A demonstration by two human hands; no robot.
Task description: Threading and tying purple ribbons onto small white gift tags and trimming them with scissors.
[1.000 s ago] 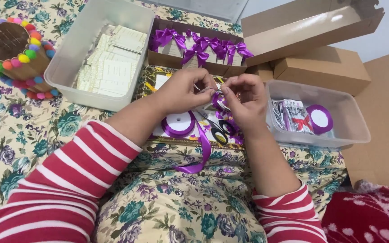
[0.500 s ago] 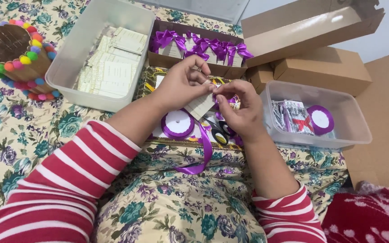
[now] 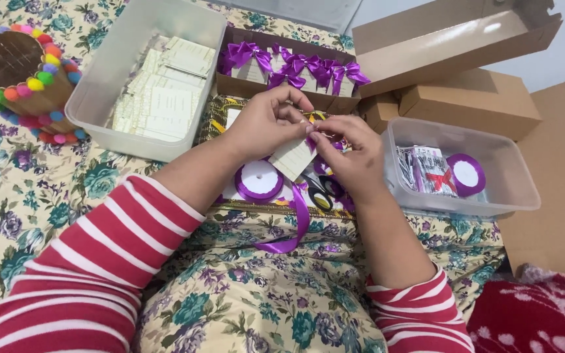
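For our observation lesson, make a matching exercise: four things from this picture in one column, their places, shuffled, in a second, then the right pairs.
Things:
1. ribbon spool
2. scissors
3. pompom basket
4. bowed packets

Places:
A. far left, on the floral cloth
B. in the open brown box behind the hands
C. under the left forearm
D. below the right hand

Pairs: 1-C, 2-D, 3-A, 4-B
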